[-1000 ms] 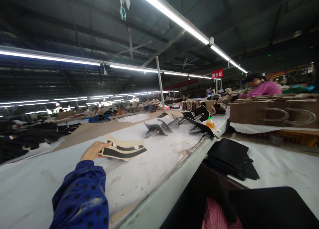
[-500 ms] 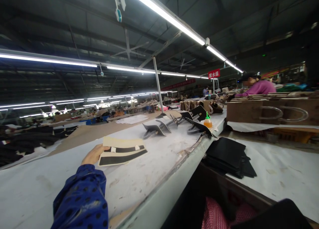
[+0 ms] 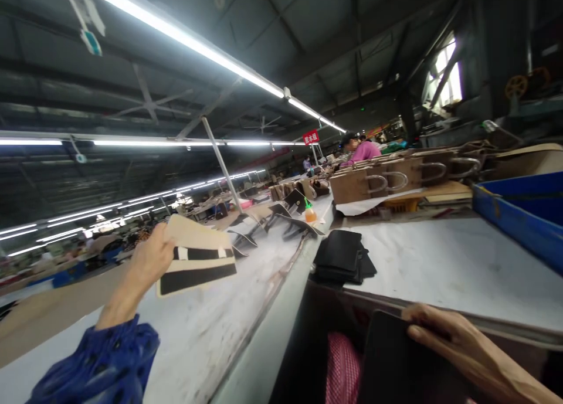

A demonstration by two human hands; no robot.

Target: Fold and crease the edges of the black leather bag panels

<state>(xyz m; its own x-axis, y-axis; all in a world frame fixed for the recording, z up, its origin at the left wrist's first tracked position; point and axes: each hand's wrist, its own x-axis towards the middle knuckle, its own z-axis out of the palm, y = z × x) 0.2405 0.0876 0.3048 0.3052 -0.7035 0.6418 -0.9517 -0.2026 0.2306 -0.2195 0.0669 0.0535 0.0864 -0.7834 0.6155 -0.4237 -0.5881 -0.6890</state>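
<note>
My left hand [image 3: 152,257] is closed on the left edge of a cream panel with black strips [image 3: 200,269], held tilted above the white-covered table. Two small white tabs show on the panel's upper strip. At the lower right, my right hand [image 3: 444,333] grips the upper edge of a flat black panel [image 3: 396,357], which hangs low near a red checked fabric [image 3: 342,366]. The lower part of the black panel runs out of view. Beyond the left hand, several curved black pieces [image 3: 246,240] lie on the table.
A stack of black panels [image 3: 338,257] lies on the right-hand table [image 3: 440,257]. A bottle of orange liquid with a green top [image 3: 310,211] stands farther off. Brown bags with clear handles [image 3: 352,187] and a blue crate [image 3: 519,207] are at right. A person in purple [image 3: 366,152] works beyond.
The view has swung right. My left hand has lifted the cream panel off the table. My right hand has come into view, holding the black panel.
</note>
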